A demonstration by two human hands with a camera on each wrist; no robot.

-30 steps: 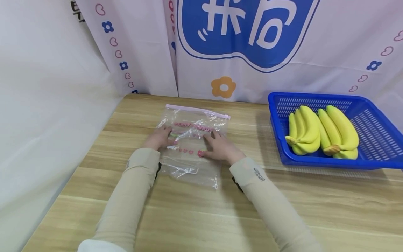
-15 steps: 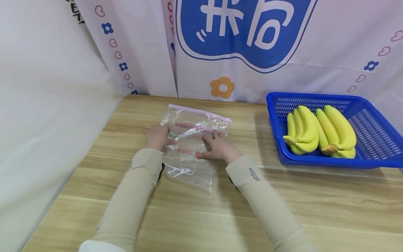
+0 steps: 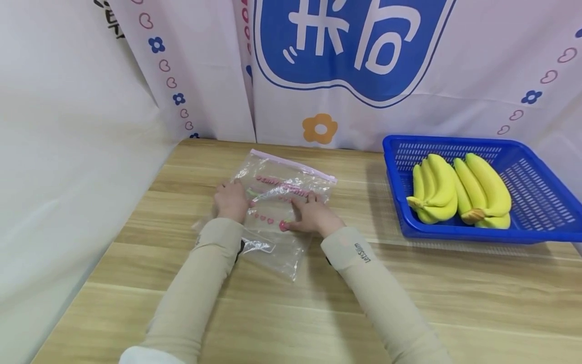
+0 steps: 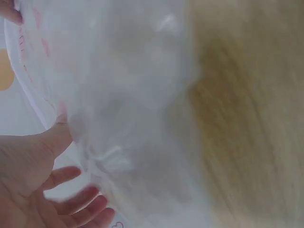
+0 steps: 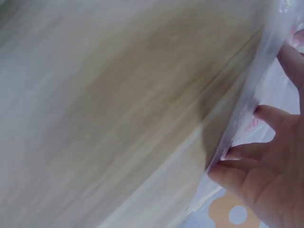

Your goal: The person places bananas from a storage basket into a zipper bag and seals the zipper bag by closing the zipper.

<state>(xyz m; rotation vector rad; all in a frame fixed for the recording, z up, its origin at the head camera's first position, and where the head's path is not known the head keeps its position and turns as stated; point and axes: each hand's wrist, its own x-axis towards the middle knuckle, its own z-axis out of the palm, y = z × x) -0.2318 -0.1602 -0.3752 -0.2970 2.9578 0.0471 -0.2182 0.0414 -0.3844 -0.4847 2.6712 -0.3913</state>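
A clear plastic zip bag point(image 3: 277, 253) with a pink zip strip and pink printed letters and hearts lies on the wooden table, slanted in the head view. My left hand point(image 3: 231, 201) is at its left side; in the left wrist view the thumb point(image 4: 59, 133) touches the film while the other fingers are spread apart. On the bag's right half rests my right hand point(image 3: 313, 215), with fingers spread and thumb pointing inward. The right wrist view shows its fingertips point(image 5: 228, 173) against the bag's edge. Film and glare partly blur both wrist views.
A blue plastic basket point(image 3: 541, 233) stands on the table point(image 3: 273, 323) to the right, holding bunches of yellow bananas point(image 3: 436, 187). Behind the table hangs a printed white cloth point(image 3: 204, 101); another white cloth point(image 3: 68, 151) covers the left side.
The bag has turned clockwise on the table, its zip end tilting down to the right. My left hand has shifted slightly right; the right hand stays on the bag.
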